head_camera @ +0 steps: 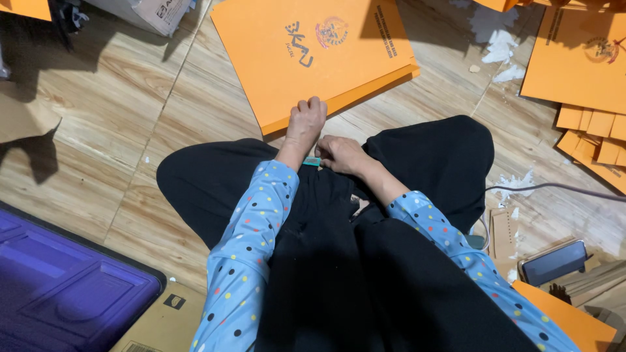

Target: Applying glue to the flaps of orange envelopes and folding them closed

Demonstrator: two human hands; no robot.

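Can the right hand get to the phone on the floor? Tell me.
Probably yes: the right hand rests on the lap, and the phone lies on that same side with only bare floor and a cable between.

My right hand [340, 155] hides most of a small teal thing [312, 161]; I cannot tell what it is or whether I grip it.

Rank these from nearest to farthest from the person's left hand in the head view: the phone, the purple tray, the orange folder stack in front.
From the left hand:
1. Orange folder stack, just ahead, touching the fingers.
2. Purple tray, low on the left.
3. Phone, far right on the floor.
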